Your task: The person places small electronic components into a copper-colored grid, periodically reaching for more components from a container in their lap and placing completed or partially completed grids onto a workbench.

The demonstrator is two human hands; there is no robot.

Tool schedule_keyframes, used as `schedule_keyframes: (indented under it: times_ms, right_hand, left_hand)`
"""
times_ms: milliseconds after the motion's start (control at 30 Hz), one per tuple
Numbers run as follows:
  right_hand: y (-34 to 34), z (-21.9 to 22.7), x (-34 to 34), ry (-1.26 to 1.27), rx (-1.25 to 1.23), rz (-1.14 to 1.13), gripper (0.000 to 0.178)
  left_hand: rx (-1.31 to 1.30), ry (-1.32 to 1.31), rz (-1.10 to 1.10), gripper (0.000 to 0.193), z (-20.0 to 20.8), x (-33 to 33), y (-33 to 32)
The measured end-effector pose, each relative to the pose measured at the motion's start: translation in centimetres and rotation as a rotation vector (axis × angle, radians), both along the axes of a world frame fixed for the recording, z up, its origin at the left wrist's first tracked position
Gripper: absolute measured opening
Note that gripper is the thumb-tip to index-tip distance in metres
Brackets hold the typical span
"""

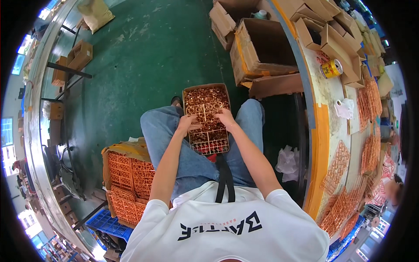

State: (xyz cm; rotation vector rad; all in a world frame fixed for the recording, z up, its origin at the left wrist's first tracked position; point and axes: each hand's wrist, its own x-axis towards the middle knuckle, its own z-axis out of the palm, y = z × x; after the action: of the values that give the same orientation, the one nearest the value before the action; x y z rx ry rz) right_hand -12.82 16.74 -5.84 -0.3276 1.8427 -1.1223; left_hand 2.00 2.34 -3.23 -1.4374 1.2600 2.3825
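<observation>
Between my knees stands a narrow cardboard box (184,98) heaped with small shiny copper-coloured pieces (204,94). Over it lies a copper-coloured grid-like frame (204,108) with ring-shaped parts in its cells. My left hand (187,124) grips the frame's left side, fingers curled inward. On the opposite side my right hand (224,118) has its fingers bent around the frame's parts. Some fingertips are hidden among the bars, so exactly which pieces they touch does not show.
To my left, a large carton (107,170) holds stacked copper-coloured frames beside a blue crate (104,223). A workbench (321,131) on the right bears more frames, a yellow can (331,68) and cardboard trays. Open cartons (244,56) stand ahead right; a plastic bag (288,163) lies beneath the bench.
</observation>
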Motion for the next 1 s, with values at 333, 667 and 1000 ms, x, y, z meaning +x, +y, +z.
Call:
schedule_keyframes:
  times_ms: [333,667,1000]
  right_hand:
    - [0.3,4.2,-1.5,-0.541,-0.303,-0.234,0.018]
    - [-0.5,2.6,-0.1,-0.239,-0.251,-0.170,0.018]
    - [-1.0,3.7,-0.3,-0.387,-0.279,-0.222,0.021]
  left_hand:
    - [0.218,0.127,-0.190,0.039,4.4,0.1,-1.1]
    - [-0.405,0.171,0.026,0.020,0.4,-0.5,-0.6]
    - [-0.574,-0.078,-0.172,0.037,-2.3,-1.4,-0.7]
